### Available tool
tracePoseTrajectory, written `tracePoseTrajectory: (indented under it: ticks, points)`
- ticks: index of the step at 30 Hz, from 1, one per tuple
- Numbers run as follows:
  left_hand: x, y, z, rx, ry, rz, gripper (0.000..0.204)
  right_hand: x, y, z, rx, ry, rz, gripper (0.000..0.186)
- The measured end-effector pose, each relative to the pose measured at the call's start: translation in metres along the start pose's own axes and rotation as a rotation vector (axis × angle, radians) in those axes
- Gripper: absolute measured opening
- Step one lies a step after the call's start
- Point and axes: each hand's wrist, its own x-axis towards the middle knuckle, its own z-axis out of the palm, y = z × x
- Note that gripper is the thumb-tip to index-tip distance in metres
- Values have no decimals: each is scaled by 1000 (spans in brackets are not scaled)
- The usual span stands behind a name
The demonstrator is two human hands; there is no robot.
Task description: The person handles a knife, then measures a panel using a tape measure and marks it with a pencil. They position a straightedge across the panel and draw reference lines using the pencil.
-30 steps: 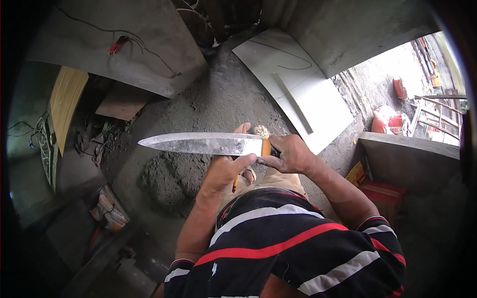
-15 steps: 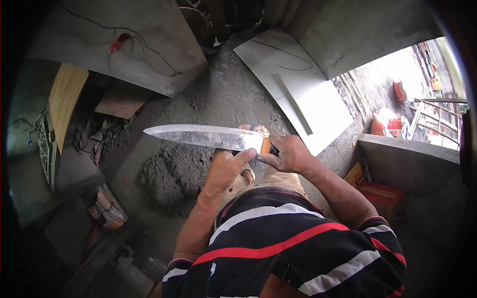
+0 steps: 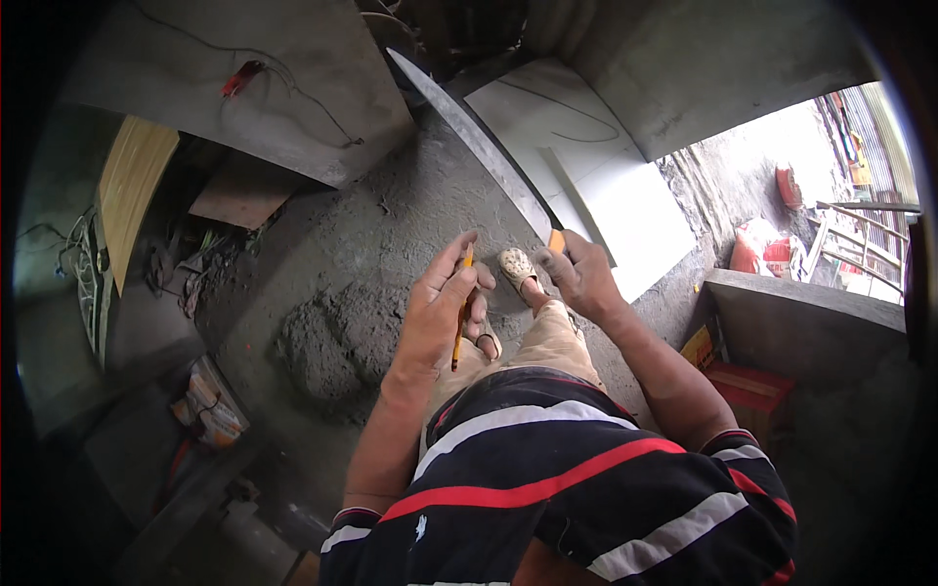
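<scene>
Clutching the long blade (image 3: 474, 146) by its orange end (image 3: 557, 240) in a tightly curled right hand (image 3: 589, 281), angled above the floor (image 3: 391, 210), pinching a yellow pencil (image 3: 459, 334) in a half-curled left hand (image 3: 428, 311), and risking cut fingers through a careless inward swing!

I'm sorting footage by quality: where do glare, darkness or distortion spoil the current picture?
Head view: glare washes out the pale ground at upper right; head view: corners turn black; head view: the tan wooden board at left looks bowed; head view: the long grey metal blade has a clear outline.
</scene>
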Motion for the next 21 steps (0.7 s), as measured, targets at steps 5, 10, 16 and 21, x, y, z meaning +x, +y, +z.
tracePoseTrajectory:
  ticks: [5, 10, 16, 21]
  points:
    - [-1, -2, -16, 58, -97, -72, 57, -7, -2, -2, -156, -124, -178, 59]
    - [-9, 3, -2, 43, -156, -77, 76, -15, -1, 6, -280, -204, -337, 59]
    - [-14, -5, 5, 97, -72, -7, 79, -19, -5, 2, -335, -233, -333, 58]
    - [-16, -7, 5, 134, -103, -36, 75, -24, 1, 2, -345, -217, -326, 58]
